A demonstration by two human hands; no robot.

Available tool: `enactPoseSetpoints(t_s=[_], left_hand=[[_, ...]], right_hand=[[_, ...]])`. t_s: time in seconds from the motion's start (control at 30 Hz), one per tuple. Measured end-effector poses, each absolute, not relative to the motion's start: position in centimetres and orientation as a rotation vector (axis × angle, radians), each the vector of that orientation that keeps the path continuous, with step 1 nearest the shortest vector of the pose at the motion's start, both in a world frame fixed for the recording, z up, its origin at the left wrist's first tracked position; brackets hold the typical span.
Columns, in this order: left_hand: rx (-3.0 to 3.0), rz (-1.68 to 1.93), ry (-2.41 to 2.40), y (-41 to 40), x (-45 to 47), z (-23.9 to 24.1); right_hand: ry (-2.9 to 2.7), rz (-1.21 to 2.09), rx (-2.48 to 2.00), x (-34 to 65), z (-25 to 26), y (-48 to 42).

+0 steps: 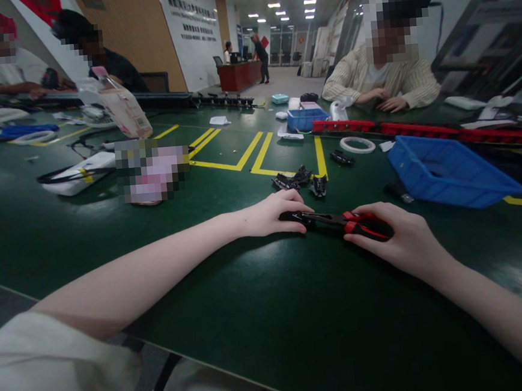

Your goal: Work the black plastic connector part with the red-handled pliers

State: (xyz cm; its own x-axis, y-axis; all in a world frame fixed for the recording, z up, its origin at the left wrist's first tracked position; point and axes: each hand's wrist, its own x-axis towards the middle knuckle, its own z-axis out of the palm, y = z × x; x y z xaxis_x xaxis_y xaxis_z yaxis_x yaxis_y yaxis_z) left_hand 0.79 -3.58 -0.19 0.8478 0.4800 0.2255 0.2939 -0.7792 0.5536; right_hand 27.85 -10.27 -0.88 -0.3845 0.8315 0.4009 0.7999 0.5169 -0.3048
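Between thumb and fingers, my left hand (278, 213) grips a small black plastic part (295, 218) just above the green table. Red-and-black handled pliers (366, 226) are in my right hand (401, 229), with its fingers wrapped round the handles. The pliers' jaws point left and meet the black part at its right end; whether they are closed on it I cannot tell. Just beyond my left hand lie several similar black parts (319, 186), and another black part (342, 158) is a little farther to the right.
A blue bin (453, 171) stands at the right, near a roll of tape (357, 145) and a long red strip (373, 129). At the left are a phone (157, 176), a white case (76, 174) and a bottle (125, 110). Other people sit across the table.
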Motion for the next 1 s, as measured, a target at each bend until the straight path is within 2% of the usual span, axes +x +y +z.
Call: enactPoseSetpoints(t_s=[0.47, 1.0], left_hand=[[2.64, 0.562, 0.594, -3.63, 0.51, -0.57], [2.509, 0.593, 0.523, -4.23, 1.02, -0.36]], right_hand=[[-2.281, 0.071, -1.276, 27.97, -1.03, -10.0], [-2.294, 0.086, -1.279, 27.7, -0.79, -10.28]])
